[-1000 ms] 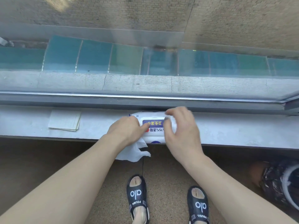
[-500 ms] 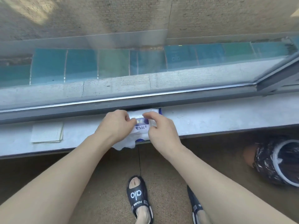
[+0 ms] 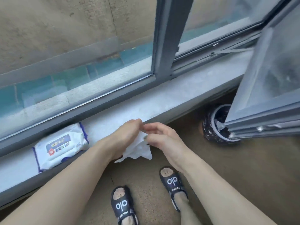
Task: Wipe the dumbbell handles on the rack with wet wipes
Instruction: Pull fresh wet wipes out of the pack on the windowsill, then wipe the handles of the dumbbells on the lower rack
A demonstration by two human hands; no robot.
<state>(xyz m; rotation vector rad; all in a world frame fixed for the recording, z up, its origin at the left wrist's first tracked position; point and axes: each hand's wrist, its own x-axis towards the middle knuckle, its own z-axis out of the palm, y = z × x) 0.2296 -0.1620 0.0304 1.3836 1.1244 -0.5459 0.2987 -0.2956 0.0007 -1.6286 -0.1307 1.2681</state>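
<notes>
A white wet wipe (image 3: 138, 150) hangs crumpled between my two hands, just in front of the sill's edge. My left hand (image 3: 125, 137) grips its upper part with curled fingers. My right hand (image 3: 162, 137) pinches the wipe's right edge with thumb and fingertips. The white wet-wipe pack (image 3: 60, 147) with a blue label lies flat on the grey window sill (image 3: 162, 101), to the left of my hands and apart from them. No dumbbell or rack is in view.
A grey window frame (image 3: 164, 38) rises behind the sill, and an open window sash (image 3: 267, 75) juts inward at the right. Below it stands a dark patterned bin (image 3: 214, 127) on the brown floor. My feet in black sandals (image 3: 172, 182) are below.
Both hands have left the pack and moved right with the wipe, now held free of the sill. The view has swung right, bringing the open sash and the bin closer.
</notes>
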